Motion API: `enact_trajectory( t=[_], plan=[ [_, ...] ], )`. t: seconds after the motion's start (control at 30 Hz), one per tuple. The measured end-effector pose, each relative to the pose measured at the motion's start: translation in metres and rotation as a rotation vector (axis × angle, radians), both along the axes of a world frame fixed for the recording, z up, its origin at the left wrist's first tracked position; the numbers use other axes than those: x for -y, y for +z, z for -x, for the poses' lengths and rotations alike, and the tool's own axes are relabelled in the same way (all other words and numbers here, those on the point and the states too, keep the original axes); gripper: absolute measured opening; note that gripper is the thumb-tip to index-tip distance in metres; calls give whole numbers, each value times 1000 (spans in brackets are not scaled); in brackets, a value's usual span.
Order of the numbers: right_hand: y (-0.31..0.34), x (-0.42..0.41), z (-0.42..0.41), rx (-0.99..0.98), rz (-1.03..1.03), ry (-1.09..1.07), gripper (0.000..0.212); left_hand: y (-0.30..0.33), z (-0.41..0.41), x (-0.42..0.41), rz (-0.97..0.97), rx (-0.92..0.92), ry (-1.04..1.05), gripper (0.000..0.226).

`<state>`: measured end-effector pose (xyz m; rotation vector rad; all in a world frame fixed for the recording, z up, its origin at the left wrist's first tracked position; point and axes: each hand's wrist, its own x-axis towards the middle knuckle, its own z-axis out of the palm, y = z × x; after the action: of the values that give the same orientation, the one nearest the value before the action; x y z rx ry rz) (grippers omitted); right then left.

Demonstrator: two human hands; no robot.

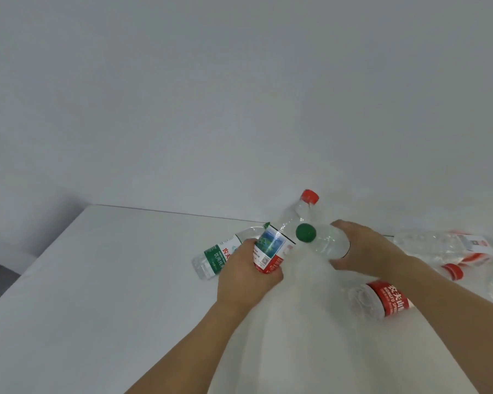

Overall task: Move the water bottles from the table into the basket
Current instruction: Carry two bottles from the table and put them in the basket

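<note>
My left hand grips a red-cap bottle, right hand grips a green-cap bottle; others lie on the table.

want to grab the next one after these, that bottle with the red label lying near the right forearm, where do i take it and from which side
Take the red-label bottle around its labelled middle, coming down from above with fingers across its width. It lies on its side on the table, so the round body is the broadest exposed part. The right hand is nearest, though now holding a green-capped bottle.
</note>
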<state>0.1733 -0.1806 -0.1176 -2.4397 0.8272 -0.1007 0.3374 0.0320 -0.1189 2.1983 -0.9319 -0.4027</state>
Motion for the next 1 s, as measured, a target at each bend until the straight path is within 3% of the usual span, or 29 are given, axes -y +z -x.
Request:
enact_trajectory(
  t=[0.13, 0.3, 0.6, 0.8, 1.0],
  plan=[
    [63, -30, -1, 265, -184, -194, 45, 68, 9, -24, 194, -95, 89, 48],
    [168, -87, -3, 710, -472, -270, 41, 167, 30, -61, 315, -139, 103, 54],
    [303, -216, 30, 1181, -731, -256, 58, 290, 100, -165, 690, -234, 172, 44],
    [336, -290, 44, 1221, -822, -258, 56, 339, 104, -248, 911, -358, 280, 47],
    [343, -374, 12, 1136, -803, -164, 51, 349, 72, -335, 982, -448, 434, 35]
  ],
)
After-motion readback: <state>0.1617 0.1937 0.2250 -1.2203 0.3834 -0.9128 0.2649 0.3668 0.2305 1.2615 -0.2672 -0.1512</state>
